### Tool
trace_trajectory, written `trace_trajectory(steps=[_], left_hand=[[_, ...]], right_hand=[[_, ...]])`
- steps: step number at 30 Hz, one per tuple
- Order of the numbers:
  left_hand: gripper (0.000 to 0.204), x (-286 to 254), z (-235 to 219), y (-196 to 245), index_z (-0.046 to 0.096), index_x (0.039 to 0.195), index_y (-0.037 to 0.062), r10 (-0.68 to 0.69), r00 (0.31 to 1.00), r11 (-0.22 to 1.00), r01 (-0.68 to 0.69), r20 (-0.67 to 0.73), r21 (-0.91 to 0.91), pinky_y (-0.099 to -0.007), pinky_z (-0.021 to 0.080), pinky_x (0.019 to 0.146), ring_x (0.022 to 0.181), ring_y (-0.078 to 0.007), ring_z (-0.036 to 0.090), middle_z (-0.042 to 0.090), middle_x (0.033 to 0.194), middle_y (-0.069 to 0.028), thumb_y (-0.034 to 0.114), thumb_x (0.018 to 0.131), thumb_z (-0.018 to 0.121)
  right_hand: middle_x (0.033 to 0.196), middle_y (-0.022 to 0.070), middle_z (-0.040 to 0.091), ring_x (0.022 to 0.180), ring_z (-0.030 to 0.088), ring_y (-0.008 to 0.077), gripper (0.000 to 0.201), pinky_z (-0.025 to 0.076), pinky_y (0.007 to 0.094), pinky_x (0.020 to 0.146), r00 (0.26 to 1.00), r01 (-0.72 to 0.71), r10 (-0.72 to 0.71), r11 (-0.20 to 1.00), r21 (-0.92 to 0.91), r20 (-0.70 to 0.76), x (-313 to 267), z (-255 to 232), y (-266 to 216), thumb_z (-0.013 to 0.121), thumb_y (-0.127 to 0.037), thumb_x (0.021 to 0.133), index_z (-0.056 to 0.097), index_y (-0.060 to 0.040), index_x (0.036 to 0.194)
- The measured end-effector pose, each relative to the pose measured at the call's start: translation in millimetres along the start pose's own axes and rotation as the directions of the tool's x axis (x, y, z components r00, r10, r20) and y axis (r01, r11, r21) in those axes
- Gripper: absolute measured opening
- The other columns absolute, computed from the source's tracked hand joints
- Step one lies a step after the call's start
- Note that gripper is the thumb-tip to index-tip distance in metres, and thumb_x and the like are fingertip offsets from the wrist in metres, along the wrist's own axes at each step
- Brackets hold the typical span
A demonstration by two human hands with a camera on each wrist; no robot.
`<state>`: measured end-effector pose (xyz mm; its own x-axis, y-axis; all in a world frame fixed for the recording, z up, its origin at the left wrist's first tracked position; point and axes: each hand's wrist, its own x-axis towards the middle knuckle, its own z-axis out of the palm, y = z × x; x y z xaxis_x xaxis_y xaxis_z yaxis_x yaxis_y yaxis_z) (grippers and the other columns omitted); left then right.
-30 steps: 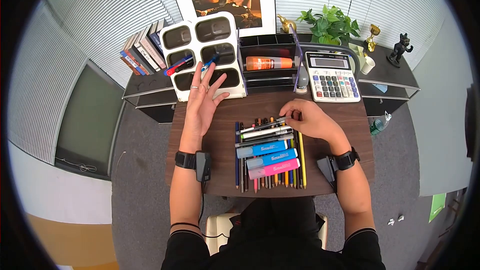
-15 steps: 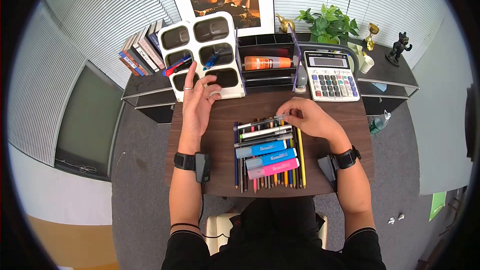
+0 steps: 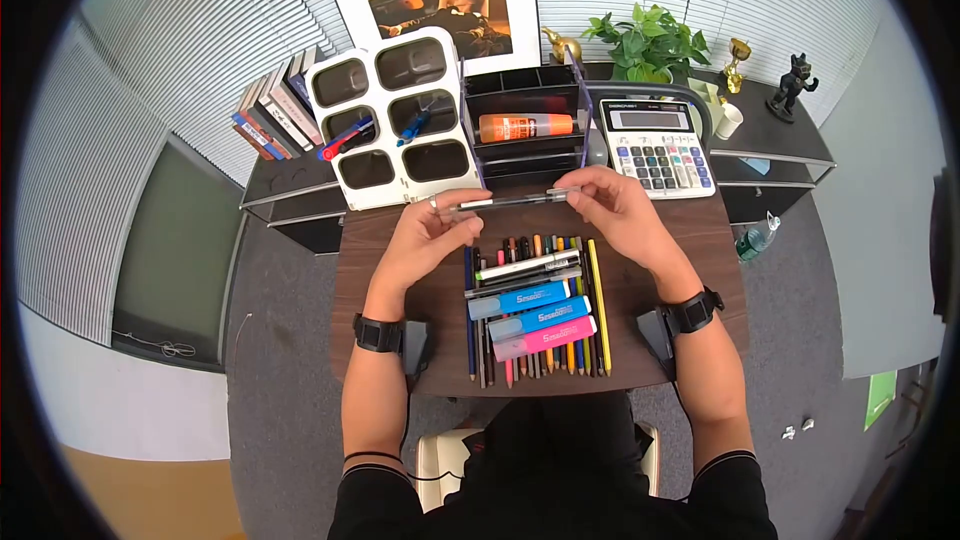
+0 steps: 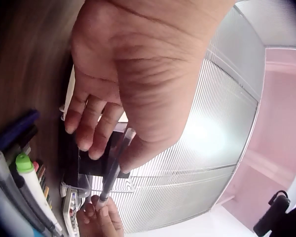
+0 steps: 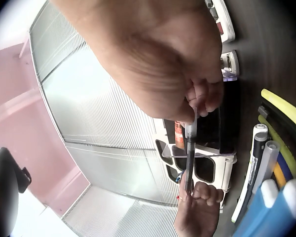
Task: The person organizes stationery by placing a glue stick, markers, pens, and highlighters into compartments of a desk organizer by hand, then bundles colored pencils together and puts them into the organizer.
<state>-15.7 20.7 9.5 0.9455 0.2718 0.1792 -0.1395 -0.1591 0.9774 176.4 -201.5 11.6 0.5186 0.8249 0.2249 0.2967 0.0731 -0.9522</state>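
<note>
Held level between both hands is a slim pen (image 3: 520, 201) with a dark barrel and clear ends. My left hand (image 3: 425, 245) pinches its left end between thumb and fingers. The clear right end is pinched by my right hand (image 3: 625, 225); both grips also show in the right wrist view, along the pen's barrel (image 5: 190, 160). Below the hands, a white pen with a green tip (image 3: 530, 267), a grey pen (image 3: 522, 283), two blue highlighters (image 3: 540, 318) and a pink highlighter (image 3: 545, 338) lie across a row of coloured pencils (image 3: 605, 340).
A white six-compartment holder (image 3: 382, 90) stands back left, with red and blue pens (image 3: 345, 138) and a blue pen (image 3: 413, 126) inside. Beside it, a dark organizer (image 3: 525, 162) contains an orange bottle (image 3: 525, 127). A calculator (image 3: 655, 145) leans at back right.
My right hand has lifted the pen off the pile and moved it back. My left hand has come away from the white holder, toward the right, and now grips the pen's other end.
</note>
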Motion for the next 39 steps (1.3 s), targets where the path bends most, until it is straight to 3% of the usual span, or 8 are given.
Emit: trace_trajectory(steps=[14,17,20,23,26,29,36,39], left_hand=[[0.021,-2,2,4,0.068,0.118,-0.0030,0.123,0.983,0.974,-0.146,-0.139,-0.172,-0.0311,0.057,0.077,0.080,-0.0171,0.070,0.073,0.086,-0.0109,0.006,0.100,0.062],[0.019,-3,-10,0,0.068,0.114,-0.0034,0.249,0.915,0.919,-0.326,-0.318,-0.221,-0.0322,0.056,0.072,0.075,-0.0177,0.068,0.072,0.084,-0.0110,0.009,0.101,0.062],[0.019,-2,-21,2,0.067,0.113,-0.0031,0.357,0.771,0.788,-0.552,-0.528,-0.273,-0.0313,0.054,0.071,0.073,-0.0179,0.066,0.071,0.083,-0.0107,0.012,0.102,0.062],[0.020,-2,-23,10,0.066,0.115,-0.0019,0.345,0.641,0.714,-0.653,-0.685,-0.252,-0.0311,0.054,0.075,0.077,-0.0184,0.067,0.071,0.084,-0.0107,0.013,0.102,0.062],[0.024,-2,-29,8,0.064,0.119,-0.0025,0.345,0.601,0.696,-0.679,-0.721,-0.233,-0.0315,0.054,0.080,0.080,-0.0184,0.067,0.073,0.087,-0.0118,0.015,0.103,0.061],[0.031,-2,-32,6,0.061,0.125,-0.0046,0.355,0.614,0.755,-0.633,-0.705,-0.172,-0.0329,0.056,0.084,0.086,-0.0194,0.070,0.074,0.096,-0.0144,0.018,0.105,0.058],[0.048,3,-24,3,0.049,0.141,-0.0060,0.329,0.780,0.881,-0.456,-0.532,-0.124,-0.0366,0.054,0.095,0.113,-0.0276,0.067,0.068,0.123,-0.0215,0.029,0.109,0.049],[0.058,5,-18,6,0.037,0.151,-0.0042,0.302,0.836,0.919,-0.382,-0.458,-0.092,-0.0384,0.052,0.099,0.129,-0.0318,0.058,0.056,0.142,-0.0250,0.035,0.109,0.047]], right_hand=[[0.090,-0.0051,0.062,0.079,0.051,0.0034,0.018,0.045,0.0208,0.070,0.997,-0.029,0.029,1.000,0.004,0.071,2,3,14,0.063,-0.012,0.102,0.068,-0.0033,0.116],[0.090,-0.0042,0.063,0.080,0.053,0.0038,0.017,0.046,0.0215,0.071,0.996,-0.060,0.063,0.997,-0.043,0.071,1,2,18,0.063,-0.012,0.102,0.068,-0.0028,0.116],[0.090,-0.0034,0.063,0.080,0.053,0.0042,0.016,0.047,0.0220,0.072,0.995,-0.049,0.057,0.995,-0.091,0.082,0,2,21,0.063,-0.012,0.102,0.068,-0.0019,0.114],[0.088,-0.0031,0.063,0.079,0.054,0.0042,0.015,0.047,0.0221,0.071,0.992,-0.067,0.078,0.991,-0.113,0.101,-2,2,16,0.063,-0.010,0.101,0.068,-0.0011,0.112],[0.086,-0.0031,0.062,0.078,0.054,0.0041,0.014,0.046,0.0223,0.070,0.990,-0.071,0.084,0.991,-0.112,0.114,-2,3,15,0.062,-0.009,0.101,0.069,-0.0007,0.111],[0.084,-0.0017,0.062,0.076,0.054,0.0051,0.014,0.047,0.0237,0.068,0.990,-0.062,0.076,0.991,-0.118,0.117,-3,2,16,0.063,-0.009,0.100,0.068,0.0003,0.109],[0.082,0.0024,0.065,0.073,0.056,0.0082,0.017,0.049,0.0266,0.067,0.992,-0.044,0.058,0.991,-0.128,0.112,-3,3,14,0.064,-0.009,0.097,0.068,0.0026,0.108],[0.086,0.0002,0.065,0.078,0.056,0.0062,0.014,0.048,0.0247,0.070,0.989,-0.055,0.072,0.990,-0.130,0.131,-3,3,16,0.063,-0.007,0.099,0.068,0.0012,0.109]])
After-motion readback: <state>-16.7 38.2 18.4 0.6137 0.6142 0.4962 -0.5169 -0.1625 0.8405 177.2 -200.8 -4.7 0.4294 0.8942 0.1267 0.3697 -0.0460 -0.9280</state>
